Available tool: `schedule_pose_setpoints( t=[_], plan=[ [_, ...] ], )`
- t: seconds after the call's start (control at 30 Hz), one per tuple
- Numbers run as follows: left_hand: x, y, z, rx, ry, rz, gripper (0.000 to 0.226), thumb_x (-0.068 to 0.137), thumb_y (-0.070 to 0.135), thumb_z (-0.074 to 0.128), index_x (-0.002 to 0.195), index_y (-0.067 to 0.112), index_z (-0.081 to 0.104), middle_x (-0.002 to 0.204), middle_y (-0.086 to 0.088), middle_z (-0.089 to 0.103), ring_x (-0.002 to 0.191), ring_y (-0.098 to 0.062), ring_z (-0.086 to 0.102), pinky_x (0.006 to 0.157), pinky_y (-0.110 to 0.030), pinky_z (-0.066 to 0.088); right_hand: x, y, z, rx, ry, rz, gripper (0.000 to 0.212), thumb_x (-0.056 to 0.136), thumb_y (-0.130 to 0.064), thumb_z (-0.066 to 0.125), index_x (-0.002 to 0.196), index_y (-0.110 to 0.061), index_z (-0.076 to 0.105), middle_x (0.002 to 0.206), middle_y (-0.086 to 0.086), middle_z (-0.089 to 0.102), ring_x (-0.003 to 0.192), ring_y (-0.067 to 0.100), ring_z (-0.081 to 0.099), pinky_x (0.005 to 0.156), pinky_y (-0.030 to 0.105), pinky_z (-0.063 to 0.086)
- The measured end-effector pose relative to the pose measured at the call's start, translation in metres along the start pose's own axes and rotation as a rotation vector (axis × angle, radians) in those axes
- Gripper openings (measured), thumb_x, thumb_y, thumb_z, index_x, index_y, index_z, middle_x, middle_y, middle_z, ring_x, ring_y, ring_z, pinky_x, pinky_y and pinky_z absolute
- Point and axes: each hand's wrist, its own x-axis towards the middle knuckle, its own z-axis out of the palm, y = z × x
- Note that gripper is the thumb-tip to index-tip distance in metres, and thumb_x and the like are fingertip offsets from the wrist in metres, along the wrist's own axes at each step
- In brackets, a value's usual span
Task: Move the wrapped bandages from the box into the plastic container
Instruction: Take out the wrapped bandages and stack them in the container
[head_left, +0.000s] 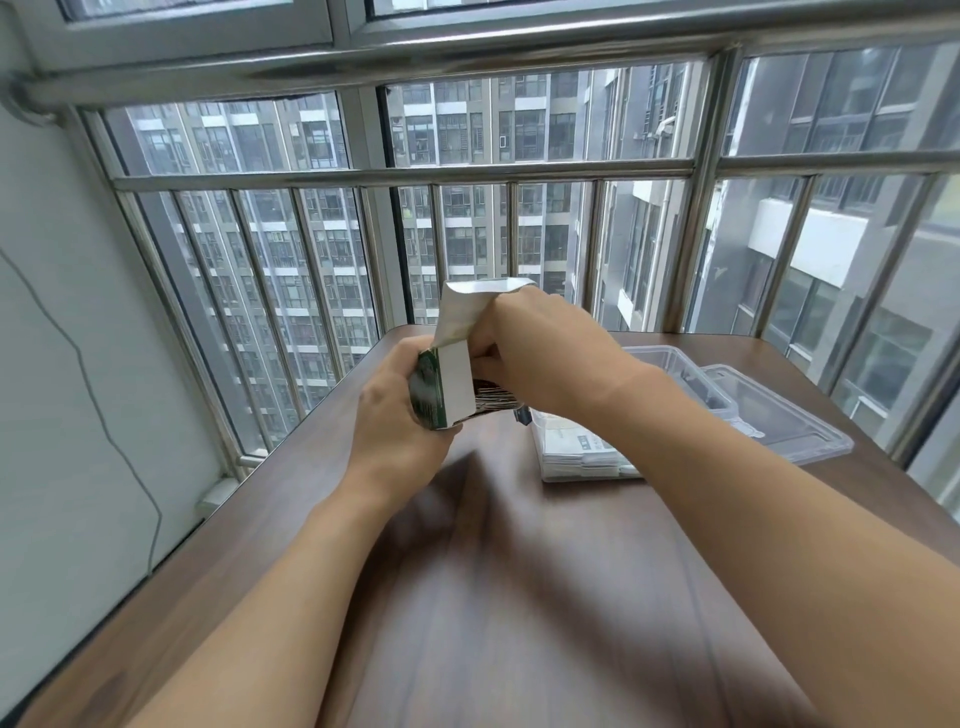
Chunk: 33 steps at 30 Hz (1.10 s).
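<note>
Head view: a green-and-white bandage box (441, 387) is gripped by the left hand (400, 415) mid-frame, above the brown table (493, 597), flap (467, 306) up. The right hand (540, 348) is curled into the open end – fingers hidden, so what's pinched can't be told. Wrapped bandages (493, 402) are seen inside the box. The clear plastic container (680, 374) sits right of centre, its lid (789, 421) beside it – a white packet stack (582, 452) in front.

We are looking across a dark brown wooden table (519, 597) set in a corner against a big window (519, 130). Steel bars (405, 171) are running across the glass, and grey apartment blocks (311, 249) are showing beyond. A pale wall (52, 364) with a thin cable (104, 415) is standing at left. Soft daylight is coming in.
</note>
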Motion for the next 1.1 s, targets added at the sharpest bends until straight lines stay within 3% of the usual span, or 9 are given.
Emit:
schedule_pose_setpoints(
  t=[0.13, 0.23, 0.37, 0.57, 0.7, 0.87, 0.93, 1.03, 1.1],
  plan=[
    [0.000, -0.001, 0.000, 0.009, 0.005, -0.019, 0.070, 0.063, -0.006, 0.080, 0.096, 0.048, 0.050, 0.085, 0.016, 0.062, 0.075, 0.003, 0.059, 0.060, -0.011, 0.045, -0.002, -0.004, 0.003, -0.184, 0.000, -0.108, 0.013, 0.093, -0.018, 0.058, 0.085, -0.012, 0.065, 0.083, 0.007, 0.062, 0.071, 0.035, 0.059, 0.058, 0.031, 0.037],
    [0.001, -0.006, 0.000, 0.013, -0.005, -0.053, 0.071, 0.059, -0.004, 0.082, 0.106, 0.041, 0.053, 0.091, 0.013, 0.066, 0.083, -0.006, 0.064, 0.069, -0.025, 0.055, -0.005, -0.007, -0.001, -0.209, 0.008, -0.170, 0.012, 0.093, -0.015, 0.056, 0.083, -0.020, 0.050, 0.077, 0.003, 0.051, 0.067, 0.032, 0.048, 0.060, 0.032, 0.036],
    [0.001, -0.009, 0.001, 0.003, -0.021, -0.073, 0.071, 0.058, -0.003, 0.084, 0.109, 0.035, 0.053, 0.096, 0.005, 0.070, 0.088, -0.014, 0.067, 0.074, -0.039, 0.058, -0.005, -0.005, -0.002, -0.228, 0.022, -0.229, 0.008, 0.098, -0.018, 0.053, 0.094, -0.017, 0.061, 0.077, 0.003, 0.054, 0.070, 0.031, 0.047, 0.061, 0.033, 0.035],
    [0.002, -0.008, 0.002, -0.047, -0.047, -0.117, 0.070, 0.058, -0.002, 0.089, 0.106, 0.035, 0.055, 0.092, 0.016, 0.068, 0.086, -0.003, 0.067, 0.077, -0.037, 0.060, -0.002, 0.003, -0.007, -0.233, 0.005, -0.265, 0.018, 0.095, -0.015, 0.061, 0.110, -0.019, 0.069, 0.095, 0.005, 0.070, 0.080, 0.032, 0.063, 0.060, 0.032, 0.039],
    [0.002, -0.007, 0.003, -0.072, -0.059, -0.129, 0.070, 0.057, -0.003, 0.091, 0.098, 0.040, 0.053, 0.088, 0.018, 0.067, 0.080, 0.005, 0.064, 0.074, -0.032, 0.060, -0.001, 0.007, -0.008, -0.205, -0.037, -0.264, 0.022, 0.090, -0.016, 0.065, 0.111, -0.022, 0.070, 0.097, 0.004, 0.071, 0.083, 0.032, 0.066, 0.067, 0.041, 0.056],
    [0.002, -0.009, 0.002, -0.082, -0.064, -0.120, 0.069, 0.058, -0.003, 0.091, 0.103, 0.035, 0.055, 0.091, 0.017, 0.067, 0.082, 0.007, 0.063, 0.073, -0.028, 0.059, -0.002, 0.010, -0.010, -0.190, -0.116, -0.213, 0.038, 0.081, -0.018, 0.069, 0.116, -0.033, 0.071, 0.102, -0.001, 0.067, 0.084, 0.030, 0.064, 0.066, 0.035, 0.052],
    [0.002, -0.009, 0.002, -0.084, -0.066, -0.112, 0.068, 0.058, -0.002, 0.091, 0.107, 0.030, 0.056, 0.090, 0.018, 0.067, 0.082, 0.007, 0.063, 0.073, -0.027, 0.059, -0.001, 0.011, -0.008, -0.221, -0.106, -0.185, 0.035, 0.081, -0.018, 0.068, 0.111, -0.035, 0.072, 0.100, -0.002, 0.067, 0.081, 0.029, 0.063, 0.060, 0.031, 0.044],
    [0.001, -0.011, 0.004, -0.092, -0.074, -0.097, 0.067, 0.058, -0.002, 0.090, 0.109, 0.028, 0.058, 0.090, 0.026, 0.067, 0.083, 0.005, 0.064, 0.074, -0.030, 0.059, 0.001, 0.008, -0.001, -0.241, -0.059, -0.129, 0.012, 0.083, -0.012, 0.065, 0.086, -0.022, 0.071, 0.081, 0.002, 0.062, 0.075, 0.034, 0.061, 0.056, 0.030, 0.038],
    [0.001, -0.013, 0.004, -0.094, -0.073, -0.093, 0.067, 0.058, -0.001, 0.090, 0.109, 0.029, 0.059, 0.091, 0.027, 0.067, 0.084, 0.004, 0.064, 0.076, -0.033, 0.060, 0.001, 0.005, 0.004, -0.205, -0.042, -0.100, 0.011, 0.086, -0.013, 0.066, 0.079, -0.020, 0.068, 0.075, 0.002, 0.054, 0.075, 0.035, 0.059, 0.057, 0.030, 0.037]
  ],
)
